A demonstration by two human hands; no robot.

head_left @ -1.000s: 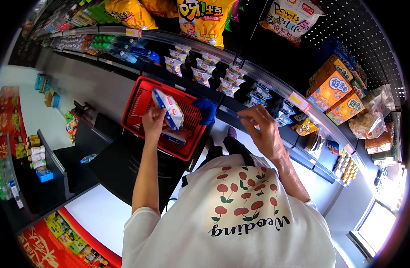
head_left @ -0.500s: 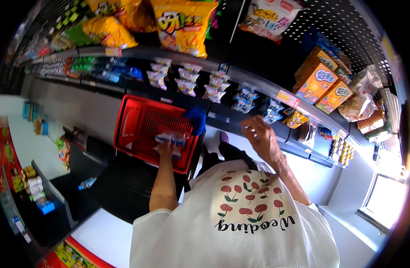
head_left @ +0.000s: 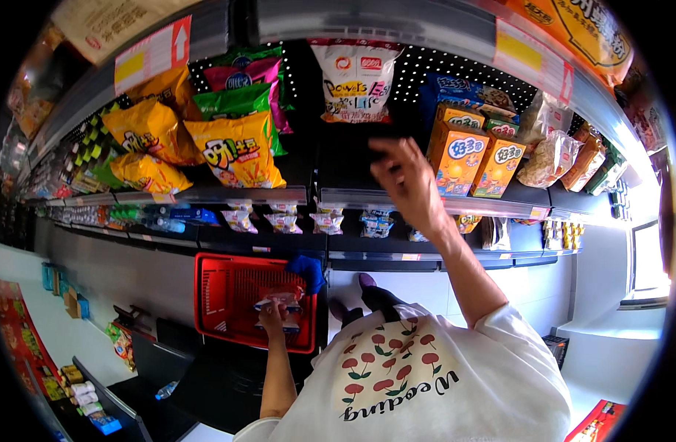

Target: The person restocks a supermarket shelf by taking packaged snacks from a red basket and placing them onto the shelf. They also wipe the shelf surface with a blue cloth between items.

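My left hand (head_left: 272, 317) is low over the red shopping basket (head_left: 202, 287), its fingers closed on a small, shiny packet (head_left: 280, 300) with white, red and blue on it. Another packet seems to lie below it, partly hidden by the hand. My right hand (head_left: 410, 184) is raised before the upper shelf, empty, with its fingers apart and slightly bent. Behind it stands a white snack bag (head_left: 359, 82), out of contact. Close to the right of that hand are orange snack boxes (head_left: 457, 158).
Yellow chip bags (head_left: 238, 151) stand on the upper shelf at left. Small packets (head_left: 327, 222) fill the shelf below in rows. A blue cloth-like thing (head_left: 305, 272) hangs at the basket's corner. The shelf edge (head_left: 353, 197) runs across in front of me.
My right hand has moved up and a little left, toward the upper shelf. The view has tilted up, showing more of that shelf. My left hand stays in the basket with the packet.
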